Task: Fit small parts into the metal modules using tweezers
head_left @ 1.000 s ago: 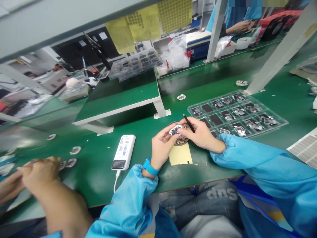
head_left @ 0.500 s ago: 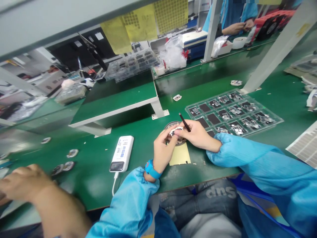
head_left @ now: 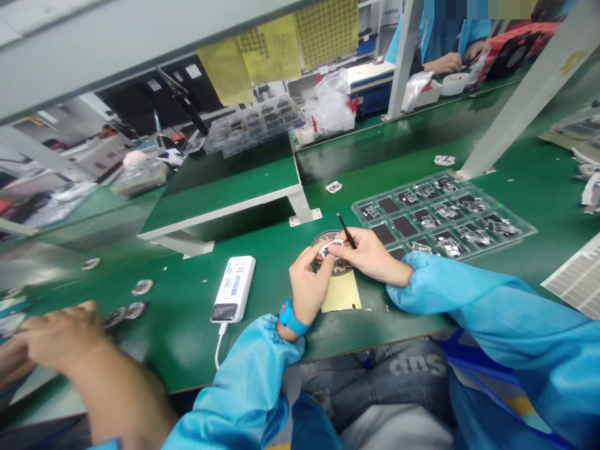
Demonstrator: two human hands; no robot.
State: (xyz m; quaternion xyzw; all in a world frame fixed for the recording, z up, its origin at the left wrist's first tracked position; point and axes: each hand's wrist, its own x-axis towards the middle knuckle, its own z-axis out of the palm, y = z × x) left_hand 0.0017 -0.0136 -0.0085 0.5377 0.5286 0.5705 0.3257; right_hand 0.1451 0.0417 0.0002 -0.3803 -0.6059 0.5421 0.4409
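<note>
My left hand (head_left: 309, 275) is closed on a small white-rimmed electronic part (head_left: 332, 248), pinched between thumb and fingers. My right hand (head_left: 370, 251) holds a thin black pen-like tool (head_left: 347, 230) that slants up to the left, and its thumb and fingertips also press on the small part. The part's inner face is mostly covered by my fingers. Just beneath both hands lies a round dish-like holder (head_left: 344, 270), partly hidden, with a pale yellow paper square (head_left: 341, 294) in front of it.
To the right lies a clear compartment tray (head_left: 450, 215) with small parts. A white power bank (head_left: 234, 289) with a cable stands left of my hands. A co-worker's hand (head_left: 65, 337) is at far left. Beyond rises a low green shelf (head_left: 225, 187); a white post (head_left: 515, 94) slants at right.
Both hands stay almost in place around the small part, with the black tool barely shifted. The view has moved slightly. The co-worker's hands at left have moved a little to the right.
</note>
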